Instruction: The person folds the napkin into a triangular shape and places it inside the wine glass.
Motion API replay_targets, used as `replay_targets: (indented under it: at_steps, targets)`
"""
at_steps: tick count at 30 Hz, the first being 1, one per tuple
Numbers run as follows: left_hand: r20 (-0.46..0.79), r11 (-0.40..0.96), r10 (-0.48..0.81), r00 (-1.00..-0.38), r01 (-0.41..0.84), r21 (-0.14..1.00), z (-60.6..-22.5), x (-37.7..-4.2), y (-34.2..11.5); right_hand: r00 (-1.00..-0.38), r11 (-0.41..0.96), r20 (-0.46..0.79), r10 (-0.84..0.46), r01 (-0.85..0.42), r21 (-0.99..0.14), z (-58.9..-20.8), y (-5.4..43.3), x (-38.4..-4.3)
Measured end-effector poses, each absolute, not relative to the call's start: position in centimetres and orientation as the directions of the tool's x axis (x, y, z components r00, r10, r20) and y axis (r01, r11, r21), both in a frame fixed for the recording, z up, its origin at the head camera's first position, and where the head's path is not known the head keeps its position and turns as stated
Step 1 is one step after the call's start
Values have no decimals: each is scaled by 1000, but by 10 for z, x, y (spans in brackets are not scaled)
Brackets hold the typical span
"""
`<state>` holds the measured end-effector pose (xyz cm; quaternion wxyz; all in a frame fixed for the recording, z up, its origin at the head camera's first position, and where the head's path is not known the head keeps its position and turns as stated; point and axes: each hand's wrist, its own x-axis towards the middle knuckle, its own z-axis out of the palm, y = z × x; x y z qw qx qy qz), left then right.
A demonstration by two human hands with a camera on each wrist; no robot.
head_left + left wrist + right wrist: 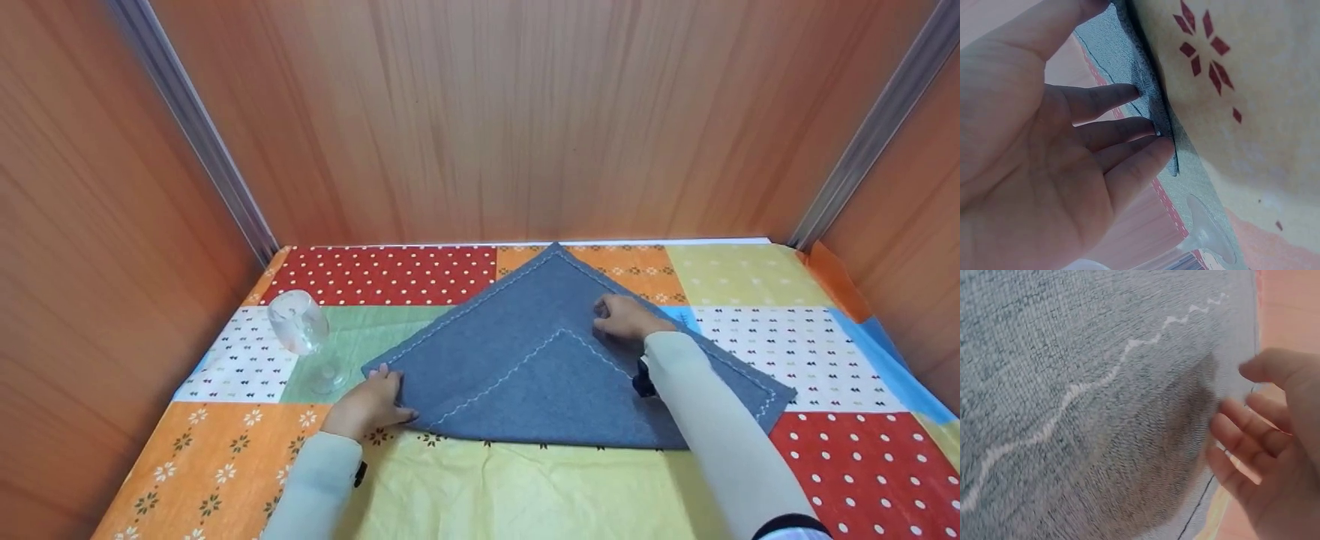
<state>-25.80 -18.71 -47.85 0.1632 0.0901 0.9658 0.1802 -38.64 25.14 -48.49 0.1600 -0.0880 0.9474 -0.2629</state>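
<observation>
A: Start with the head view. How are the hands posed?

B: The left hand [366, 407] is just to the near right of the drinking glass [298, 322], its thumb and fingers spread wide at the left corner of a gray cloth [495, 367]. The right hand [628, 318] is well to the right of the glass, over the cloth, with its fingers loosely bent inward.

A: What's hard to see?

B: The right sleeve [712, 405] covers some of the cloth's near right part and runs out of the picture. The glass's clear stem is faint.

A: And the cloth?

B: It lies on the surface [525, 495], to the right of the glass, folded into a broad triangle with white zigzag stitching. The upper layer's corner stops short of the lower one's.

A: The left wrist view?

B: The fingers reach out nearly straight, slightly apart, touching the cloth's thick edge. The thumb is cut off at the top; the glass shows its foot, the rest partly cut off below.

A: And the right wrist?

B: Gently curved fingers, the thumb held apart from them, a narrow gap between. A dark shadow blurs the woven cloth there; I can't tell whether they touch it.
</observation>
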Motion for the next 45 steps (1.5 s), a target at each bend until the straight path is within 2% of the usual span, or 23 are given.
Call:
replay_targets:
  at_steps: [5,11,16,19,25,36,45]
  targets:
    - [-285,919,232,-930,113,377,-479,-258,-186,-896,865,-346,-280,-79,-496,-478,254,-378]
    - [-284,919,238,-929,121,375,-481,-259,-187,-874,854,-350,-337,-127,-505,-473,254,-373]
    - [-280,917,241,-929,124,380,-480,-259,-187,-846,811,-347,-405,-158,-563,-473,254,-374]
    - [-281,915,242,-929,121,386,-479,-258,-187,-880,804,-303,-367,-135,-580,-473,255,-376]
    - [-293,918,238,-926,116,378,-477,-262,-189,-957,807,-136,-256,-134,-576,-471,251,-380]
    - [-276,917,239,-931,122,380,-479,-264,-190,-995,821,34,-95,-98,-563,-482,233,-385]
    - [-256,921,237,-937,133,367,-481,-262,-189,-975,829,-160,-151,-37,-558,-490,232,-381]
